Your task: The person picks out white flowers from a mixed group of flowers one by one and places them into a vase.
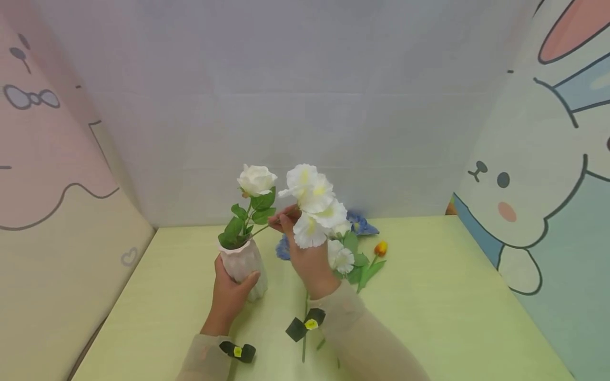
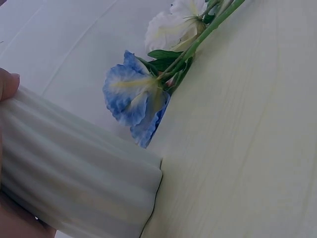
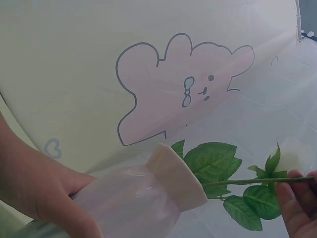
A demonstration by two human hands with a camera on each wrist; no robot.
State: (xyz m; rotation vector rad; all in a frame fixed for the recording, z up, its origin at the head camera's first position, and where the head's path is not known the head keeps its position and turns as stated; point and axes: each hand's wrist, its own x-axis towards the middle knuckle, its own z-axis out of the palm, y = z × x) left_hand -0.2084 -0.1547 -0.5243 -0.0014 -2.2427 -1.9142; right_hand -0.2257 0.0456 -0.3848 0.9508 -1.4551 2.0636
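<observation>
My left hand (image 1: 227, 299) grips a white ribbed vase (image 1: 240, 261) round its side, thumb across the front. The vase leans slightly to the left, and in the left wrist view its base (image 2: 143, 198) meets the tabletop. A white rose (image 1: 257, 181) with green leaves (image 1: 233, 230) rises from its mouth. With its fingertips, my right hand (image 1: 310, 264) pinches the stem (image 3: 247, 182) of a spray of white flowers (image 1: 314, 198) with yellow centres. That stem slants down to the vase's rim (image 3: 178, 176), its lower end hidden there. The blooms partly cover the right hand.
On the pale yellow table (image 1: 452, 307), right of the vase, lie blue flowers (image 1: 362, 225), white flowers (image 1: 341, 257) and an orange-yellow tulip (image 1: 380, 248), several stems pointing toward me. A pale backdrop (image 1: 286, 106) stands behind, with cartoon-printed sheets (image 1: 538, 174) at both sides.
</observation>
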